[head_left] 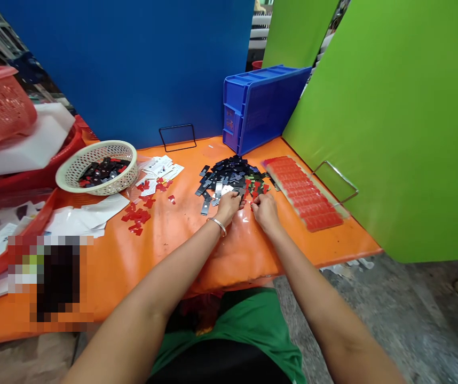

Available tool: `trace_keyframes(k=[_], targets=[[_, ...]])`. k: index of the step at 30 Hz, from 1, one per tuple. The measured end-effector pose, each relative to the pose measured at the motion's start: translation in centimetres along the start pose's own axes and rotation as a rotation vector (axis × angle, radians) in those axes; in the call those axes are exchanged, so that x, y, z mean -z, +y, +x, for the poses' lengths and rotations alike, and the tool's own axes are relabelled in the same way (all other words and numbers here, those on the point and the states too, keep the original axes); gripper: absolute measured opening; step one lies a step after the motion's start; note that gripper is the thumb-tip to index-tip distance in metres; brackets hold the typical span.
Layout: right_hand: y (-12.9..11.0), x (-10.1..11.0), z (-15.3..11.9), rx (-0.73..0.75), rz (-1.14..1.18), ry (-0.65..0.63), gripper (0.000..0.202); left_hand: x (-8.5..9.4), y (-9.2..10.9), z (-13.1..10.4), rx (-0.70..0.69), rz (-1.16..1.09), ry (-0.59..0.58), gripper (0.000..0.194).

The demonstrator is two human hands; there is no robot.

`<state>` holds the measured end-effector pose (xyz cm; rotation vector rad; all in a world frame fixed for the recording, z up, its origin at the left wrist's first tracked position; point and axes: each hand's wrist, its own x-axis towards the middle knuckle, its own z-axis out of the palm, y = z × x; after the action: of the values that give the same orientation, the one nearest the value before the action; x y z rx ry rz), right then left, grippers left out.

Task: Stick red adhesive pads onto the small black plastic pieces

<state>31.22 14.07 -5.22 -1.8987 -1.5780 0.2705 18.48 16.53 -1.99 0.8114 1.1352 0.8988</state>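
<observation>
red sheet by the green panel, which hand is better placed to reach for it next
Probably the right hand: it is nearer the red sheet, with no hand between. The left hand is farther off, at the pile of dark flat pieces.

The left hand and right hand are bare, as are the forearms. A slim silvery bangle circles one wrist. The clothing is green and black.

We reach both bare arms forward, our left forearm and right forearm converging. Our left hand bends its fingers inward, rightward; our right hand, just beside it, curls with thumb and forefinger turned leftward.
</observation>
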Motion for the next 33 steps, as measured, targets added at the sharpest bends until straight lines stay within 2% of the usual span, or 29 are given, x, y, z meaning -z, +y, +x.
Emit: trace_keyframes(k=[4,8,12,16,21,26,29,33], targets=[[0.0,0.2,0.2,0.016,-0.017,0.007,0.004,0.2,-0.5,1.0,0.004,0.010,0.030,0.014],[0.0,0.2,0.1,0.008,-0.016,0.016,0.015,0.2,-0.6,1.2,0.013,0.013,0.031,0.014],[0.1,0.3,0.2,0.035,-0.035,-0.017,0.011,0.3,-0.7,1.2,0.007,0.002,0.026,0.016],[0.0,0.3,0.5,0.050,-0.078,-0.033,0.018,0.3,-1.1,1.5,-0.001,-0.002,0.021,0.016],[-0.1,0.2,0.1,0.061,-0.069,0.017,0.017,0.4,-1.0,1.5,0.002,0.002,0.027,0.014],[0.0,0.7,-0.9,0.094,0.139,0.140,0.013,0.4,-0.6,1.1,0.015,0.012,0.022,0.018],[0.3,1.4,-1.4,-0.048,0.381,0.173,0.011,0.3,-0.5,1.1,0.018,0.016,0.029,0.017],[-0.1,2.7,-2.3,-0.224,0.737,0.118,0.017,0.2,0.0,0.7,0.031,0.014,0.036,0.016]])
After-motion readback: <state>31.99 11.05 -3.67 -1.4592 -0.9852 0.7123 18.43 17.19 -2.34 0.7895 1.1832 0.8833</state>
